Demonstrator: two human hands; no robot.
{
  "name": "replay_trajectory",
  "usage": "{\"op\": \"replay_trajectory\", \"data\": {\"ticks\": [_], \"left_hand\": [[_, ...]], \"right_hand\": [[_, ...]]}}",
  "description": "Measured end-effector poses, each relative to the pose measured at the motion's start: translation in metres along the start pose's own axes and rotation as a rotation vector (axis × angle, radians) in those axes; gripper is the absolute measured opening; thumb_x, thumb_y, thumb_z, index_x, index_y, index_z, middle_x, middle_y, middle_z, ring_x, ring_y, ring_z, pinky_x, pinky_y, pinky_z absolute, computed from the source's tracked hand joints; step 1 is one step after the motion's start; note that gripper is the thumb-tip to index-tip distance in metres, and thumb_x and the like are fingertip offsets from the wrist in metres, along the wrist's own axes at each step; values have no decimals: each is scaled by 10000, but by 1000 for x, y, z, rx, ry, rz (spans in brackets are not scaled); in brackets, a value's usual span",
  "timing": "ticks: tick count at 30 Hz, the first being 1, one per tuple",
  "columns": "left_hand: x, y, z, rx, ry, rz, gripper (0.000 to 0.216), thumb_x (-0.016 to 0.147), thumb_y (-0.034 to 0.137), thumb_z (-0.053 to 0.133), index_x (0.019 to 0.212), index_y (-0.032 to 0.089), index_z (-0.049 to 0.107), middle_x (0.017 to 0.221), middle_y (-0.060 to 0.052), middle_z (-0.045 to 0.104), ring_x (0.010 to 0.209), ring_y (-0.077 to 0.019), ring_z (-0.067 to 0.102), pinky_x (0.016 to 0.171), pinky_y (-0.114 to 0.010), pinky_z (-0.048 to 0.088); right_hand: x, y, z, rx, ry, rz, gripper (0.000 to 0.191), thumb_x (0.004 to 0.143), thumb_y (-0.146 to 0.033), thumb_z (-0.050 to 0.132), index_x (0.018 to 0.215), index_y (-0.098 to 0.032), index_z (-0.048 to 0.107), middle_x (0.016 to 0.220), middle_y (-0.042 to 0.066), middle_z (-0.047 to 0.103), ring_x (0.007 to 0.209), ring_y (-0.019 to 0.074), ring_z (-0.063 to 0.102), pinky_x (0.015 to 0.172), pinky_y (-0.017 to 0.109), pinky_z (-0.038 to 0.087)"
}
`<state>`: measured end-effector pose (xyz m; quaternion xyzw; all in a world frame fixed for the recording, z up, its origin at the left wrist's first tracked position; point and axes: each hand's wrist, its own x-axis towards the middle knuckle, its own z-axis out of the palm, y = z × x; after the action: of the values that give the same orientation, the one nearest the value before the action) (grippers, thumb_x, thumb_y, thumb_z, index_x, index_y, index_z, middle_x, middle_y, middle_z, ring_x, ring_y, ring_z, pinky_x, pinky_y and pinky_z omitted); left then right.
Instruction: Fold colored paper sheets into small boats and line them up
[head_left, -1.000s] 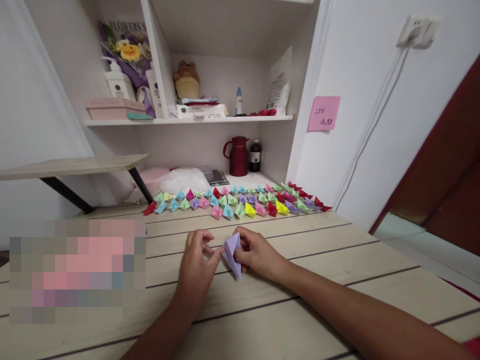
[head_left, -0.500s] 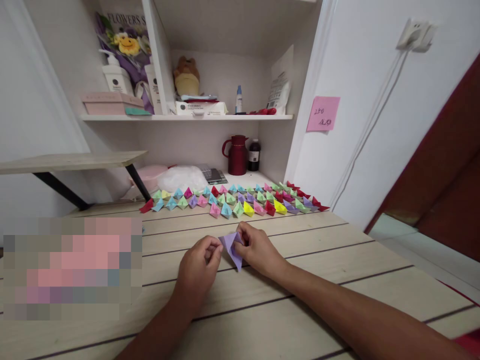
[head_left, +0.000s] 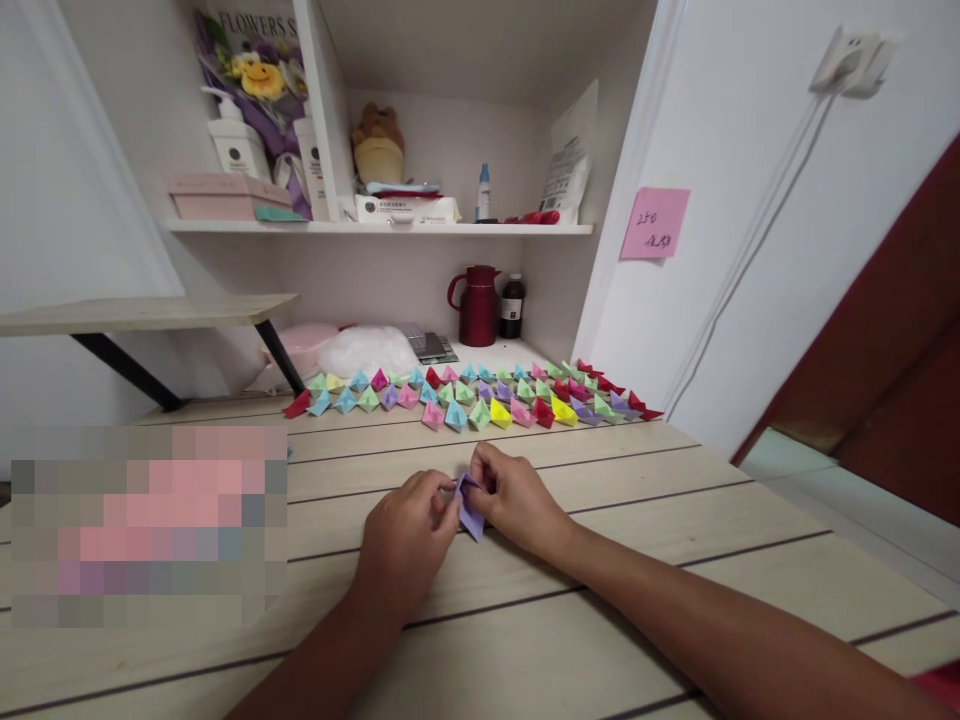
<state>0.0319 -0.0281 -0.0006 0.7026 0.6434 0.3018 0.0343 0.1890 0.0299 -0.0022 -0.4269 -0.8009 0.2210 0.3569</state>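
Note:
A small folded piece of purple paper [head_left: 470, 508] is pinched between my two hands just above the pale wooden tabletop [head_left: 600, 560]. My left hand [head_left: 409, 540] grips its left side with the fingers curled shut. From the right, my right hand [head_left: 517, 500] closes its fingertips on the paper's top. Most of the paper is hidden by my fingers. Beyond my hands, rows of several small folded paper boats [head_left: 480, 395] in many colours stand along the table's far edge.
A blurred patch covers the table's left part. Behind the boats are a dark red jug [head_left: 478, 305], a dark bottle [head_left: 513, 306] and a white plastic bag [head_left: 369, 350]. A shelf [head_left: 375, 228] above holds bottles and boxes. A pink note [head_left: 654, 223] sticks on the right wall.
My hands have come closer together and the purple paper has been pressed smaller and lower; less of it shows now.

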Motion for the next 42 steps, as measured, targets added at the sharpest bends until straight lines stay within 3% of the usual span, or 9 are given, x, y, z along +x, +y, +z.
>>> {"op": "replay_trajectory", "data": {"ticks": [8,13,18,23,26,31,36,42], "left_hand": [[3,-4,-1,192,-98,64,97,865,229,492,835,244,583,719,14,632,666,-166,589,594,-274,322],[5,-7,-2,267,-173,151,111,852,177,494,818,227,588,787,0,641,747,-184,601,694,-302,361],[6,-8,-6,347,-238,239,166,845,131,472,886,219,607,893,-30,647,828,-215,621,742,-339,390],[6,-3,-11,430,-307,313,210,857,114,444,941,204,614,942,-63,639,861,-245,629,765,-378,421],[6,3,-14,468,-339,346,235,805,62,463,922,198,614,931,-69,635,846,-251,629,750,-381,435],[3,0,-25,549,-421,424,301,799,41,445,970,202,633,937,-70,628,831,-249,627,733,-383,454],[-3,-16,-49,374,-494,435,327,879,243,536,1193,306,603,1065,-55,608,917,-241,611,779,-380,460],[-3,-15,-49,357,-498,394,291,879,361,582,1148,276,656,1000,-57,615,921,-245,597,798,-386,453]], "right_hand": [[-2,5,5,-11,-119,-64,127,747,-186,617,749,-213,493,630,-61,547,565,108,479,544,206,296],[2,6,1,2,-182,-113,168,697,-112,664,759,-201,536,697,-48,544,654,113,487,600,210,326],[5,11,-13,57,-320,-140,239,671,-138,747,853,-197,602,802,-31,555,698,113,502,621,201,387],[6,15,-33,65,-495,-199,382,653,-196,819,1001,-225,663,966,9,579,896,165,535,770,255,427],[6,15,-40,119,-549,-204,279,740,-290,777,1000,-231,696,1049,32,592,951,174,559,830,279,441],[6,16,-41,81,-534,-249,124,844,-300,683,941,-251,743,1098,38,627,1112,188,544,993,316,382],[4,19,-39,-23,-490,-292,115,846,-240,677,932,-271,748,1084,25,661,1129,194,545,976,328,383],[1,15,-33,-87,-413,-357,104,818,-167,690,876,-244,728,1008,23,678,1025,193,579,935,334,394]]}}
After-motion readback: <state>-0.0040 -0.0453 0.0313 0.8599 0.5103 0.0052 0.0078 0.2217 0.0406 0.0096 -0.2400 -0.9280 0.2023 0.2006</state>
